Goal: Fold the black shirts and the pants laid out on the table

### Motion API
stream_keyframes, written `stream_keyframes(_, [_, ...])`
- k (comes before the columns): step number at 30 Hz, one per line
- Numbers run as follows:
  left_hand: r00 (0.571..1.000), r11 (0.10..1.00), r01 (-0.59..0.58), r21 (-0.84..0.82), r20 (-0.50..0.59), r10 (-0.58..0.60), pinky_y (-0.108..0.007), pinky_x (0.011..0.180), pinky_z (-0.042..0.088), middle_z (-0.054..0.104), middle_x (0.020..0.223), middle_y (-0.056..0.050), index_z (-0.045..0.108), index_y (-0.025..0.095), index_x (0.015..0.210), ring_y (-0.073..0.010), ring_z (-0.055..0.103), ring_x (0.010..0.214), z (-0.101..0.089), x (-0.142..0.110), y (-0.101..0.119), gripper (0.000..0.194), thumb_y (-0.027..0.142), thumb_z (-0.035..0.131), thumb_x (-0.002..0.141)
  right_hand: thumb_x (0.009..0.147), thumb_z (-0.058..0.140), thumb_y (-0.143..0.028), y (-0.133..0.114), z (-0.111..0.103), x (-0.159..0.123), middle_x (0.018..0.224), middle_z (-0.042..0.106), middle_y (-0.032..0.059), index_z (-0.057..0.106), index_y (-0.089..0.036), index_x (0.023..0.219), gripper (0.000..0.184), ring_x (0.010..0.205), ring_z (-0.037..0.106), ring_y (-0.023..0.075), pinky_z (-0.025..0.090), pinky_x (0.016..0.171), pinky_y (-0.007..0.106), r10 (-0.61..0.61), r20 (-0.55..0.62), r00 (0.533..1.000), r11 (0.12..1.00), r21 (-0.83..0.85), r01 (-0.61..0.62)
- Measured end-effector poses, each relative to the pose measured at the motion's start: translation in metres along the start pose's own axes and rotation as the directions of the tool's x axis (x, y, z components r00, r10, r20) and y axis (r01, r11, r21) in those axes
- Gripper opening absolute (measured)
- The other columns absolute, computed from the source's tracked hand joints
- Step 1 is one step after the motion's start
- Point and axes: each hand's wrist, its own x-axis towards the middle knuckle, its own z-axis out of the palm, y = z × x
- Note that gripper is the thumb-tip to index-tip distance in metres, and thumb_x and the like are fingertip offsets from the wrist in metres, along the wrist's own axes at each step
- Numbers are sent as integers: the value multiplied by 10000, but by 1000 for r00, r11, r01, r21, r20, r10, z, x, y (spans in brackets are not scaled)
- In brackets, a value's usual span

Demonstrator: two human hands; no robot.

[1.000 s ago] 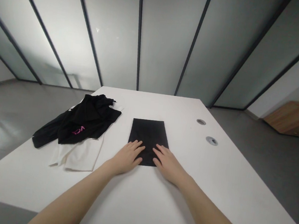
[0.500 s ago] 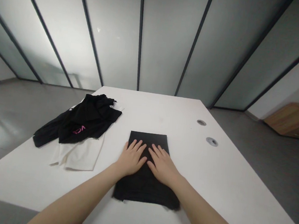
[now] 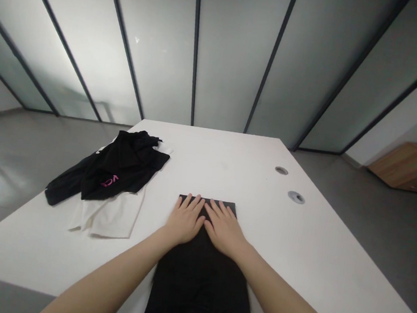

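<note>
Lying flat in front of me is a folded black garment (image 3: 203, 286), its near edge close to the table's front edge. My left hand (image 3: 185, 220) rests flat on its far part, left of the middle, fingers stretched forward. Beside it, my right hand (image 3: 224, 227) presses palm down on the right side of the cloth. The fingertips of both hands lie near the garment's far edge, and the thumbs almost meet. Neither hand is closed around anything. Which kind of garment it is, I cannot tell.
A loose heap of black clothing (image 3: 120, 171) with pink lettering lies at the left of the white table (image 3: 308, 268). White cloth (image 3: 117, 216) shows beneath it. Two round cable grommets (image 3: 296, 197) sit at the right. Behind stands a frosted glass wall (image 3: 231, 53).
The black garment has slid toward me, its near edge now lower in view. My hands stay in nearly the same place, now closer to its far edge.
</note>
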Motion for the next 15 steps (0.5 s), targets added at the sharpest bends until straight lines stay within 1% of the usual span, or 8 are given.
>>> stream_keyframes(3, [998, 998, 67, 6, 5, -67, -652, 1256, 271, 387, 1709, -120, 436, 207, 1640, -405, 318, 1586, 2, 2, -1, 620, 469, 410, 1078, 1086, 387, -469, 7, -3, 4, 1747, 303, 113, 420, -198, 1659, 635, 1611, 270, 368, 220, 1295, 559, 93, 8, 996, 996, -16, -93])
stream_keyframes(5, [993, 993, 116, 5, 1, -116, -628, 1260, 283, 363, 1712, -166, 415, 152, 1647, -405, 313, 1589, 4, 3, -5, 661, 492, 389, 1080, 1088, 370, -491, 15, -6, 7, 1748, 289, 140, 407, -157, 1662, 665, 1615, 250, 382, 219, 1294, 553, 160, 17, 987, 987, -24, -160])
stream_keyframes(8, [980, 981, 196, -2, -18, -196, -569, 1264, 304, 329, 1709, -237, 393, 52, 1637, -407, 293, 1596, 7, 6, -16, 699, 478, 367, 1082, 1091, 352, -481, 29, -6, 9, 1744, 297, 160, 386, -122, 1664, 678, 1616, 237, 397, 218, 1289, 559, 258, 0, 966, 966, -13, -258])
stream_keyframes(10, [966, 967, 256, 0, -27, -256, -576, 1263, 297, 322, 1703, -263, 395, 22, 1624, -424, 278, 1598, 9, 8, -26, 699, 457, 371, 1078, 1088, 355, -463, 38, -4, 10, 1739, 313, 164, 409, -113, 1649, 664, 1609, 241, 422, 211, 1284, 578, 306, -32, 952, 952, 0, -306])
stream_keyframes(13, [946, 946, 323, -6, -36, -323, -603, 1259, 281, 357, 1687, -275, 440, 29, 1591, -446, 285, 1590, 10, 12, -41, 658, 429, 395, 1070, 1076, 378, -430, 51, -1, 10, 1708, 375, 182, 484, -103, 1592, 620, 1582, 275, 466, 236, 1259, 605, 348, -94, 933, 937, 7, -349])
stream_keyframes(15, [941, 943, 330, -37, -62, -331, -606, 1252, 286, 406, 1664, -268, 500, 60, 1542, -446, 309, 1580, 11, 14, -51, 604, 417, 434, 1059, 1056, 428, -418, 58, 0, 10, 1667, 442, 184, 565, -125, 1511, 558, 1549, 329, 474, 278, 1228, 606, 353, -150, 923, 935, 23, -354])
